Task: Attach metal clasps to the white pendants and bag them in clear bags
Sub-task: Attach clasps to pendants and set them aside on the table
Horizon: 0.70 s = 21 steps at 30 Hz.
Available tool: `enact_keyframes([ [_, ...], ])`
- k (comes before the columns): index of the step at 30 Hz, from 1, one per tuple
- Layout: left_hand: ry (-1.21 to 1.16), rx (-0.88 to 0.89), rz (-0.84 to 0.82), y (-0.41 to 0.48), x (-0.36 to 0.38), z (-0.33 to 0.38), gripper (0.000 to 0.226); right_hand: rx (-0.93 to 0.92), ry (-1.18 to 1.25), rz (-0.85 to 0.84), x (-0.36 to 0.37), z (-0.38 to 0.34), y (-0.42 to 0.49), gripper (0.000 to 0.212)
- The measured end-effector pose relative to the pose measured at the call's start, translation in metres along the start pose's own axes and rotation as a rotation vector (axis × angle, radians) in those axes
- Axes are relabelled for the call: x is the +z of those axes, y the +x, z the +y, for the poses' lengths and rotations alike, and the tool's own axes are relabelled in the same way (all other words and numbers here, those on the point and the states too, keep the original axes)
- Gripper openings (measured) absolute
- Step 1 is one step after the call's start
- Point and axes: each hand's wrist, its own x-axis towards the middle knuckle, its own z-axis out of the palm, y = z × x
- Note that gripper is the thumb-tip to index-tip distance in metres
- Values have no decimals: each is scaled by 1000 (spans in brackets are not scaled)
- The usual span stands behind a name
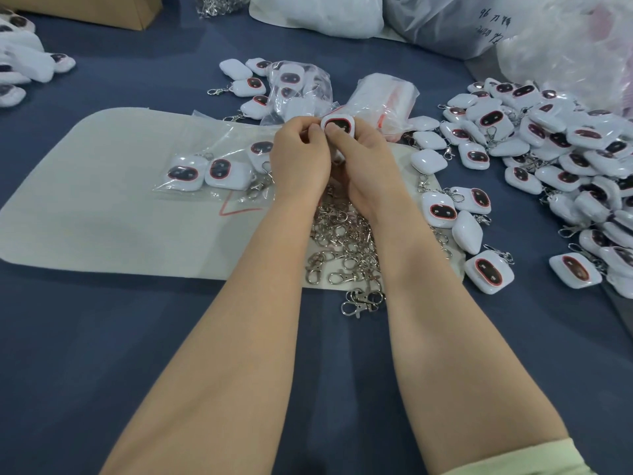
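The blue-covered table point(137, 337) carried a pale felt mat point(102, 217). Beyond the mat's far right corner slumped large plastic sacks point(445, 22). Right of the mat spread a heap of white pendants point(565, 159), many with clasps already on. A pile of loose metal clasps point(346, 241) lay on the mat's near edge, spilling off it towards the person. On the middle of the mat rested a clear bag point(212, 173) holding several pendants. Above the mat's far edge, both hands met on one white pendant point(337, 126). The right hand point(363, 166) gripped it, thumb on its dark face. The left hand point(299, 159), fingers curled, pinched its left edge.
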Motion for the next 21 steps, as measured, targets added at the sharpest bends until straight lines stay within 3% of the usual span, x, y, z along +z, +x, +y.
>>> enact_keyframes([
  [6, -86, -32, -21, -2, 2, 4, 20, 5, 14, 45, -1, -1, 1, 12],
  [10, -126, -50, -37, -2, 2, 4, 19, 89, 78, 64, 2, -2, 0, 27],
  [17, -169, -60, -83, -3, 1, 3, 19, 48, 25, 40, -1, -3, -1, 7],
  [21, -166, -58, -91, -3, 1, 4, 20, 42, 82, 33, 0, -3, -1, 11],
])
